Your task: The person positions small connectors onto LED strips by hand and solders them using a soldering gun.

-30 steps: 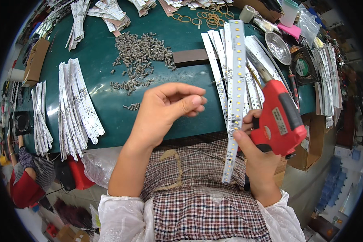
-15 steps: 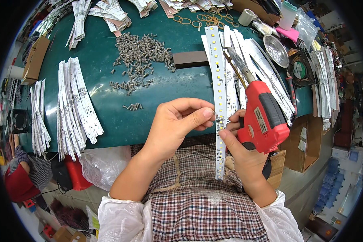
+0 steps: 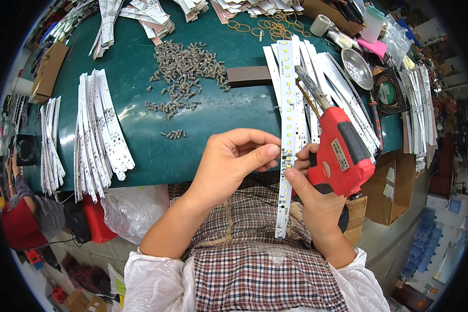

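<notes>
A long white LED circuit strip [image 3: 286,112] stands nearly lengthwise in front of me, its lower end over my checked apron. My right hand [image 3: 317,208] pinches it below the middle, thumb on the face and fingers behind. The same hand carries a red and black soldering gun [image 3: 343,156], whose handle is mostly hidden; its metal tip and wire guide point up beside the strip. My left hand [image 3: 226,164] is closed in a pinch at the strip's left edge; what its fingertips hold, if anything, is too small to name.
Small metal terminals [image 3: 184,67] lie heaped on the green table [image 3: 218,117], beside a dark bar [image 3: 248,76]. LED strips [image 3: 96,130] are stacked left and right. Rubber bands [image 3: 281,26], a metal dish [image 3: 356,69] and a small fan [image 3: 387,89] sit farther back. A cardboard box [image 3: 392,187] stands at right.
The strip has shifted slightly right and down in the view and stands a little more tilted. Both hands keep nearly the same grip; the surroundings have shifted slightly as well.
</notes>
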`<state>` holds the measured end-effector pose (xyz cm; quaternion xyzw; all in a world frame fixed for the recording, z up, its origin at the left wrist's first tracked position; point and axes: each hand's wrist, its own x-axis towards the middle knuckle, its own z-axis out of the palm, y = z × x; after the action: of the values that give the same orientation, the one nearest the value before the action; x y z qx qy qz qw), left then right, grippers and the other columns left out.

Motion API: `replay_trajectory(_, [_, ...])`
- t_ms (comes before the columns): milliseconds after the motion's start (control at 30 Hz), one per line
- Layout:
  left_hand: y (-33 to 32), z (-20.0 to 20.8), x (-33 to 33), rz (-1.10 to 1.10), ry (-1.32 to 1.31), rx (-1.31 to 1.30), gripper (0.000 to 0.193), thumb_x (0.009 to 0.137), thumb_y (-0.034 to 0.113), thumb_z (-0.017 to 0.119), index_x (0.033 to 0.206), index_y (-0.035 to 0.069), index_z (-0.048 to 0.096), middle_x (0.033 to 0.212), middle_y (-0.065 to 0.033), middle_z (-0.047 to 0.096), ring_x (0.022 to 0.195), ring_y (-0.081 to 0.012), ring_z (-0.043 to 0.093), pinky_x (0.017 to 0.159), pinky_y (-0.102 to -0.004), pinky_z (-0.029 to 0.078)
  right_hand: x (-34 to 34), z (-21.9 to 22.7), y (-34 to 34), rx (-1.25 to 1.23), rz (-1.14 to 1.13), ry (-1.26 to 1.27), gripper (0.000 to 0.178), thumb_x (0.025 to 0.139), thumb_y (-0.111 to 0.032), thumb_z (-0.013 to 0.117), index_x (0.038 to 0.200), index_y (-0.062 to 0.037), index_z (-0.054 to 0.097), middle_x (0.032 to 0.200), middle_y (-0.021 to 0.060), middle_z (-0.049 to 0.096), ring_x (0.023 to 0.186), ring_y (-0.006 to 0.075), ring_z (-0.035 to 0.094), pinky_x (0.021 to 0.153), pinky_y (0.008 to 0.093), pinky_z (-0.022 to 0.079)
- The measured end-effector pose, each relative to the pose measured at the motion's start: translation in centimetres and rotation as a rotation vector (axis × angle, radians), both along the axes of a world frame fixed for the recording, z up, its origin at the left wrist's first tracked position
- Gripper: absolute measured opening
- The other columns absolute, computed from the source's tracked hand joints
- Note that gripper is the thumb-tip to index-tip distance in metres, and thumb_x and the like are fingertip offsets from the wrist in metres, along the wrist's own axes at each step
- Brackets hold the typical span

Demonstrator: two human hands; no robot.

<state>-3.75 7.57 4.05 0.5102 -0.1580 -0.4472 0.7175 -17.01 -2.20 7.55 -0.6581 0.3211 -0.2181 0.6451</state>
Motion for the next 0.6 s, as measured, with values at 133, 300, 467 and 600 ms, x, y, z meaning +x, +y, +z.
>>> replay_trajectory(133, [0.25,0.26,0.12,-0.025,0.007,0.018,0.019,0.085,0.011,0.068,0.099,-0.002,0.067,0.085,-0.0074,0.067,0.073,-0.011,0.063,0.066,-0.0235,0.053,-0.14,0.14,0.03,-0.003,0.013,-0.005,0.035,0.082,0.002,0.066,0.111,-0.0001,0.047,0.089,0.0048,0.056,0.078,0.0084,0.057,0.07,0.023,0.047])
replay_trajectory(300, [0.42,0.47,0.23,-0.036,0.006,0.032,0.019,0.085,0.011,0.068,0.099,-0.002,0.067,0.084,-0.0071,0.067,0.073,-0.0108,0.063,0.065,-0.0231,0.053,-0.11,0.15,0.09,-0.006,0.019,-0.013,0.035,0.082,0.002,0.066,0.111,0.0002,0.047,0.089,0.0055,0.056,0.078,0.009,0.057,0.07,0.0232,0.048])
replay_trajectory(467, [0.61,0.48,0.41,-0.053,-0.002,0.013,0.018,0.085,0.011,0.068,0.098,-0.002,0.067,0.083,-0.0069,0.067,0.072,-0.0104,0.062,0.064,-0.0229,0.053,-0.02,0.02,0.16,-0.006,0.018,-0.022,0.036,0.082,0.002,0.067,0.111,0.0003,0.046,0.09,0.0054,0.056,0.079,0.0096,0.057,0.071,0.0232,0.048])
replay_trajectory(600, [0.71,0.34,0.64,-0.07,-0.005,0.019,0.018,0.085,0.011,0.068,0.098,-0.002,0.067,0.083,-0.0066,0.067,0.072,-0.0102,0.062,0.064,-0.023,0.053,-0.03,-0.14,0.23,0.01,0.023,-0.019,0.037,0.082,0.001,0.068,0.111,0.0003,0.046,0.092,0.0057,0.055,0.079,0.0097,0.057,0.071,0.0231,0.048])
